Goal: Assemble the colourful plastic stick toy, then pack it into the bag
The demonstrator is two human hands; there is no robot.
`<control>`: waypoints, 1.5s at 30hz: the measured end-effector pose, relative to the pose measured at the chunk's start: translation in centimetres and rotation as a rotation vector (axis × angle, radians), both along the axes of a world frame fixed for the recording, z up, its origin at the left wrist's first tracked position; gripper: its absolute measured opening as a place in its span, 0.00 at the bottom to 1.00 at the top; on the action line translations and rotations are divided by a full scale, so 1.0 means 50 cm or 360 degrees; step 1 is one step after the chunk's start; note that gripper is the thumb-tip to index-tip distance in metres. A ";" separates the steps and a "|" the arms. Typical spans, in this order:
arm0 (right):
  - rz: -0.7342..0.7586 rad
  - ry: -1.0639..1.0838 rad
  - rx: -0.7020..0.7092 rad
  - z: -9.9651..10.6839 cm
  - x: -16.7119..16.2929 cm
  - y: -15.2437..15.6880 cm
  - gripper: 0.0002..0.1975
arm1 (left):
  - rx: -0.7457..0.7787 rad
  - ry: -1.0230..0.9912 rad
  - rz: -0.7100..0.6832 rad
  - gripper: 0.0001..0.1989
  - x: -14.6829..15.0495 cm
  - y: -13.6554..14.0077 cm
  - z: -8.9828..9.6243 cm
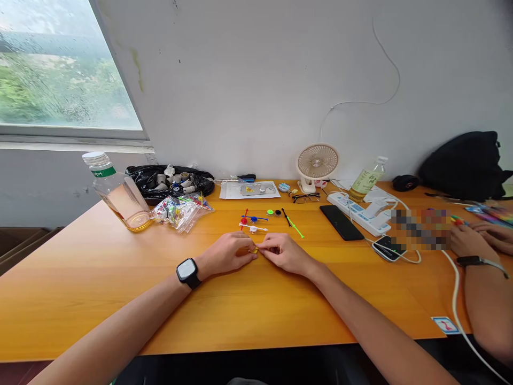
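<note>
My left hand (pixel 228 254), with a black smartwatch (pixel 188 271) on its wrist, and my right hand (pixel 282 251) meet fingertip to fingertip on the orange table (pixel 100 278). Together they pinch a small yellow piece (pixel 254 249) that is mostly hidden by the fingers. Just beyond the hands lie small plastic parts: a white stick with a disc (pixel 253 228), a blue one (pixel 254 218), a red one (pixel 244 218), a green stick (pixel 295 228), a black stick (pixel 285 215) and small round caps (pixel 273 212).
A tilted clear bottle (pixel 118 191), a bag of coloured parts (pixel 180 210) and a black bag (pixel 170 182) stand at the left. A fan (pixel 316 163), glasses (pixel 305 198), a phone (pixel 341 222), a power strip (pixel 360 214) and another person's hands (pixel 479 240) are at the right.
</note>
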State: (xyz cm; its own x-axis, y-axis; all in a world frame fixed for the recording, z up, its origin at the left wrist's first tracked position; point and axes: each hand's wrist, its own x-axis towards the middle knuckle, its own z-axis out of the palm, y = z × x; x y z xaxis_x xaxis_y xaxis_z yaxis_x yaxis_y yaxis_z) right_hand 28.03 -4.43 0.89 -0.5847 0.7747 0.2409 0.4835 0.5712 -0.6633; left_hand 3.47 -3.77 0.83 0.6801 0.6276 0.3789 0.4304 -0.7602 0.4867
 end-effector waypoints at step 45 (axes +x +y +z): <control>-0.0725 0.0885 -0.0248 0.038 0.045 0.038 0.24 | 0.0342 -0.0365 0.0511 0.09 -0.030 0.008 0.024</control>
